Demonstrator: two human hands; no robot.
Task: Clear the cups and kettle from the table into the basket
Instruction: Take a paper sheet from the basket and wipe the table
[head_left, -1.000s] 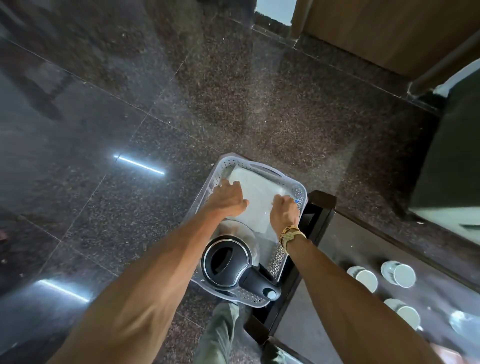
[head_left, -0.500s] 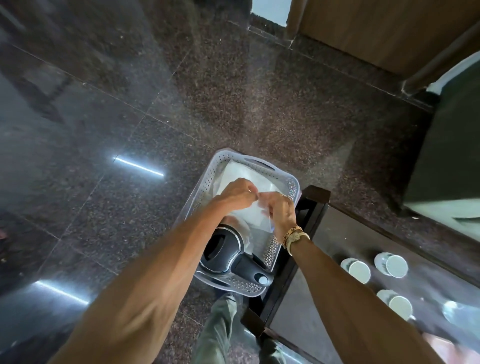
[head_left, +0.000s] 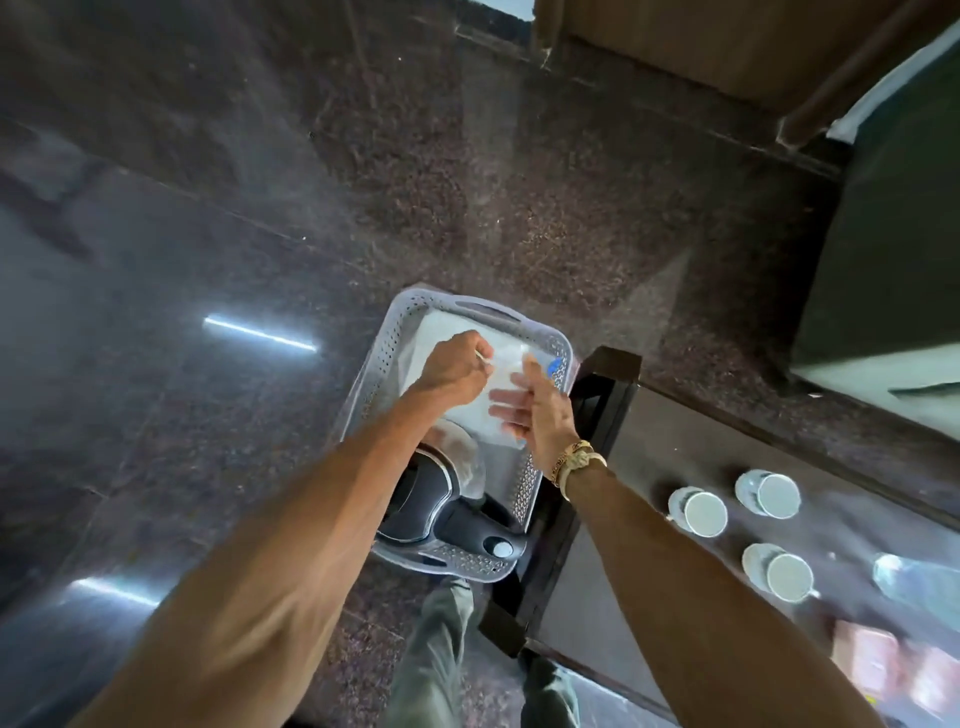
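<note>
Dark floor (head_left: 218, 218) holds the basket (head_left: 363, 410), kettle (head_left: 421, 499) in its near end. My left hand (head_left: 457, 364) pinches the white sheet (head_left: 447, 332), right hand (head_left: 540, 410) flat. Next I fetch three cups (head_left: 698, 512) off the table (head_left: 649, 467).

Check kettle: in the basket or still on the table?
In the basket. The kettle sits at the basket's near end, inside its perforated rim; three cups stand on the table.

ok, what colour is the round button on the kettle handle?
White button on the black handle of the kettle. Head view, the only one, shows it.
</note>
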